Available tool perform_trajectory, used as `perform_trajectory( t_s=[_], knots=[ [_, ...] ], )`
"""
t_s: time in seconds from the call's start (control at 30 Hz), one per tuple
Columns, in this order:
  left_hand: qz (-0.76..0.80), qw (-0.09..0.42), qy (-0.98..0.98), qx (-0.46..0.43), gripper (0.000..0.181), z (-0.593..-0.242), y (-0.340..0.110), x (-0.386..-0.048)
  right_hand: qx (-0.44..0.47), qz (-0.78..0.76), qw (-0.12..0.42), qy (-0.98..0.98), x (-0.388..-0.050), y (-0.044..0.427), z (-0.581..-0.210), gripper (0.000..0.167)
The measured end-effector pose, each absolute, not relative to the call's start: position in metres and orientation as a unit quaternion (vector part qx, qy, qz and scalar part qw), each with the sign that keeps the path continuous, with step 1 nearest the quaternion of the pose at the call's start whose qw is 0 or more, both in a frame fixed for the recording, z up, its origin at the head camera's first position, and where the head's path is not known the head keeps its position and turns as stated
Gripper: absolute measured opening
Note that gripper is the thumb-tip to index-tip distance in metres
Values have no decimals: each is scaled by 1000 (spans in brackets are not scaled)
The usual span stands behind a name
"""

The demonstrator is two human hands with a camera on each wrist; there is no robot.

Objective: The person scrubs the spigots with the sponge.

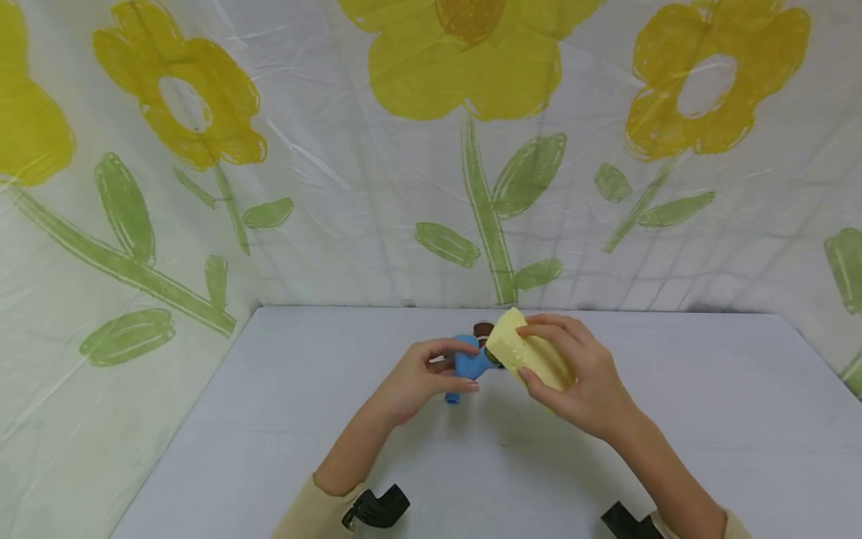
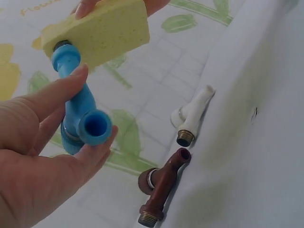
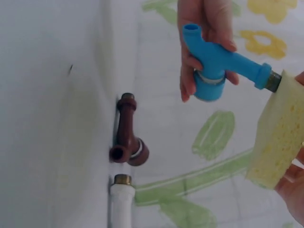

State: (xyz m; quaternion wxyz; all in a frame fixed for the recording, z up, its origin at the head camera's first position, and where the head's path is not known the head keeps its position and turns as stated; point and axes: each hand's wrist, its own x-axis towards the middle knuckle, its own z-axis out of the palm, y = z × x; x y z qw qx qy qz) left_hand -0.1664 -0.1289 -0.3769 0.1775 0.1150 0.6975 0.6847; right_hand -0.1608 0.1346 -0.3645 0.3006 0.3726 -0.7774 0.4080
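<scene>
A blue tap-like pipe fitting (image 3: 216, 56) with a metal threaded end is gripped by my left hand (image 1: 414, 380), fingers and thumb around its body. My right hand (image 1: 586, 374) holds a pale yellow sponge (image 1: 539, 359) between thumb and fingers. One face of the sponge touches the fitting's threaded end, as the right wrist view shows. Both things are held above the table. Behind them lie a brown fitting (image 2: 164, 185) and a white fitting (image 2: 195, 111) of similar shape. In the head view the held things mostly hide these two.
The white table (image 1: 269, 434) ends at a back edge against a hanging sheet (image 1: 316, 239) painted with yellow flowers and green leaves. A small dark mark (image 2: 255, 113) shows on the tabletop. Black wrist devices (image 1: 380, 507) sit at both sleeves.
</scene>
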Motion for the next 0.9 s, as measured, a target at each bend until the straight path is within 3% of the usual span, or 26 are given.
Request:
perform_trajectory(
  t_s=[0.23,0.77,0.9],
  knots=[
    [724,152,669,77,87,-375,-139,-173,351,407,285,-794,-160,135,-364,51],
    [775,174,603,80,80,-369,-126,-166,334,398,315,-795,-160,132,-371,46],
    [791,181,574,114,71,-366,-130,-164,320,366,317,-814,-158,133,-370,48]
  ],
)
